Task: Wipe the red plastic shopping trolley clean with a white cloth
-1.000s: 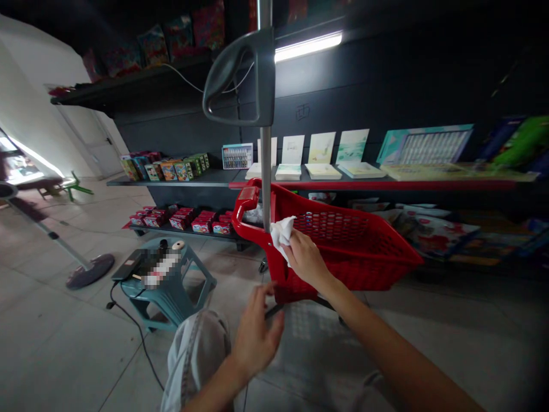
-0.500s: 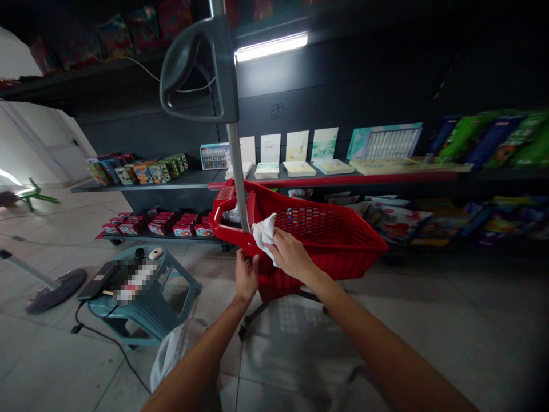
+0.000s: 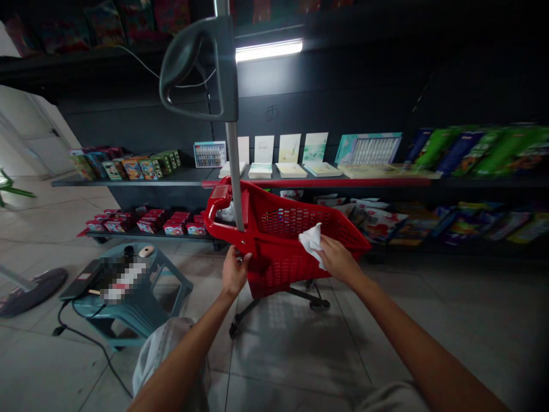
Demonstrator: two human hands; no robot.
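A red plastic shopping cart [image 3: 274,246] stands side-on before me, with perforated basket walls and a grey pole rising at its handle end. My right hand [image 3: 341,260] is closed on a crumpled white cloth [image 3: 312,243], held against or just in front of the basket's near side. Lower at the handle end, my left hand [image 3: 235,273] grips the cart's rear edge, thumb toward the near side; its fingertips are partly hidden. Some whitish, crumpled material [image 3: 225,213] shows inside the handle end of the cart.
Behind the cart run dark shelves [image 3: 171,181] with booklets, small boxes and bagged goods. To the left stands a blue-grey stool [image 3: 167,269] with devices and a cable trailing to the floor. A dark grey handle [image 3: 227,74] sits on the pole. Cart wheels [image 3: 319,304] rest on floor tiles.
My right hand has moved the cloth rightward along the cart's side, from near the pole's base to mid-basket. My left hand stays at the rear edge. The view has shifted slightly right.
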